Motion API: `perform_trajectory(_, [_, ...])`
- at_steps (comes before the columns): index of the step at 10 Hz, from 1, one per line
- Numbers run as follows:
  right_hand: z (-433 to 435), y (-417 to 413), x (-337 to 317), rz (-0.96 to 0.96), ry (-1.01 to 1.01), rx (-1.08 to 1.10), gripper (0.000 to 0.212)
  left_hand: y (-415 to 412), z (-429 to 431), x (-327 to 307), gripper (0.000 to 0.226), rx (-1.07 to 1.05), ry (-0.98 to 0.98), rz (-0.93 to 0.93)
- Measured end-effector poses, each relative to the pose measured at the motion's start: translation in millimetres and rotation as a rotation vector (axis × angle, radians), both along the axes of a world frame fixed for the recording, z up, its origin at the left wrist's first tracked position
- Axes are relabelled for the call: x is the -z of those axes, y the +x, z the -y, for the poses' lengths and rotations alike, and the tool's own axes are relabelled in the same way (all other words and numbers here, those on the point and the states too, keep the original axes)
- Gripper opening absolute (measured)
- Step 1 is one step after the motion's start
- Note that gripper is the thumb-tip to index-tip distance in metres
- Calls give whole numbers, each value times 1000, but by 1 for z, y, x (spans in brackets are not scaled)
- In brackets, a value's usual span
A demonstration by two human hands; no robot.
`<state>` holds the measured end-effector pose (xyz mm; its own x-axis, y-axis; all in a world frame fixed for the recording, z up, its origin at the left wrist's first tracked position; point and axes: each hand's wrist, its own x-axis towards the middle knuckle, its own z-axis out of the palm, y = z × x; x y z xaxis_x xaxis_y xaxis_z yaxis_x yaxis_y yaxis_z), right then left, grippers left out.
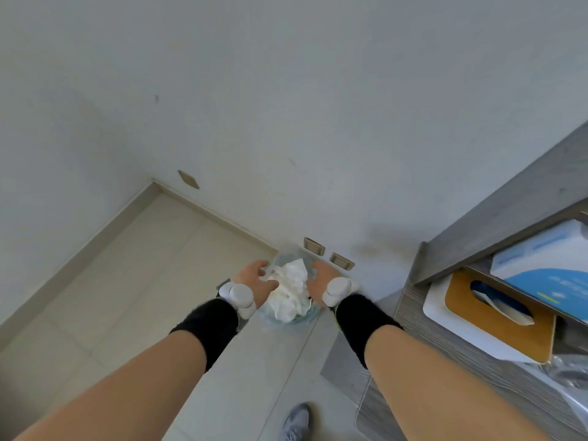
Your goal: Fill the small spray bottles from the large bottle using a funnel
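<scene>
No spray bottle, large bottle or funnel shows in the head view. Both arms reach down over a small bin lined with a clear plastic bag (pixel 301 317) that stands on the floor by the wall. A crumpled wad of white tissue paper (pixel 290 292) lies in the bin's mouth. My left hand (pixel 254 280) hovers at the wad's left side with its fingers spread and relaxed. My right hand (pixel 318 276) is at the wad's right side, fingers loosely bent. Neither hand plainly grips the paper. Each wrist carries a white tracker and a black band.
A grey wooden desk (pixel 445 354) stands at the right, holding a tissue box (pixel 496 326) with an orange top and a blue and white box (pixel 541 259). Two wall sockets (pixel 327 253) sit just behind the bin. My grey shoe (pixel 297 421) rests on the pale floor tiles.
</scene>
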<state>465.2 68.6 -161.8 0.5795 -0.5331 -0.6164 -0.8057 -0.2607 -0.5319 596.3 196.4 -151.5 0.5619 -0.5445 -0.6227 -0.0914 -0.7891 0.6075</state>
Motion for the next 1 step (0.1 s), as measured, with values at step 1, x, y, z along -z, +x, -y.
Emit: perform_trajectory(1, [7, 5, 4, -35, -17, -19, 31, 11, -3, 0, 55, 5, -3, 26])
